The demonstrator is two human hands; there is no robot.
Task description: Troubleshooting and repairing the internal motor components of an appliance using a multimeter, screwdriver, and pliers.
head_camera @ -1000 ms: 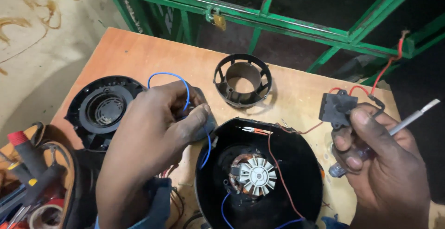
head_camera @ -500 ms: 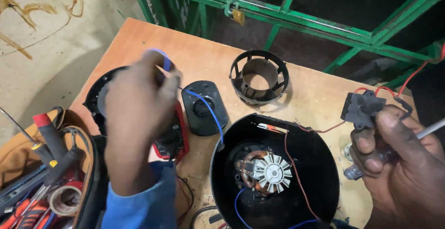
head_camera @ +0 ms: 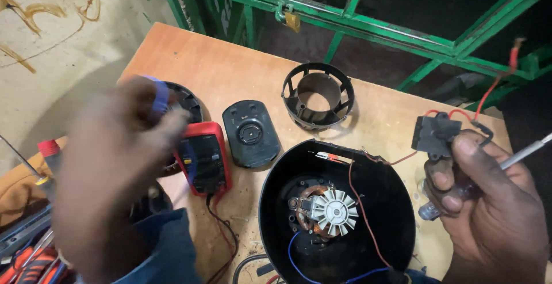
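Observation:
My left hand (head_camera: 115, 174) is blurred over the left side of the wooden table (head_camera: 230, 65), fingers closed around a blue wire (head_camera: 162, 97), just above a red multimeter (head_camera: 205, 158). My right hand (head_camera: 489, 203) at the right edge grips a screwdriver (head_camera: 520, 154) and a small black switch block (head_camera: 435, 134) with red wires. Between the hands lies an open black round housing (head_camera: 339, 215) with a white fan wheel (head_camera: 334, 212) and copper motor inside.
A black oval cover (head_camera: 251, 133) lies beside the multimeter. A black cage ring (head_camera: 318, 95) stands at the back. Another black round part (head_camera: 187, 103) lies under my left hand. Tools (head_camera: 29, 249) fill the lower left. A green metal frame (head_camera: 368, 19) runs behind the table.
My left hand moved left, away from the housing, carrying the blue wire and uncovering the oval cover and multimeter. My right hand stayed in place with the screwdriver and switch block.

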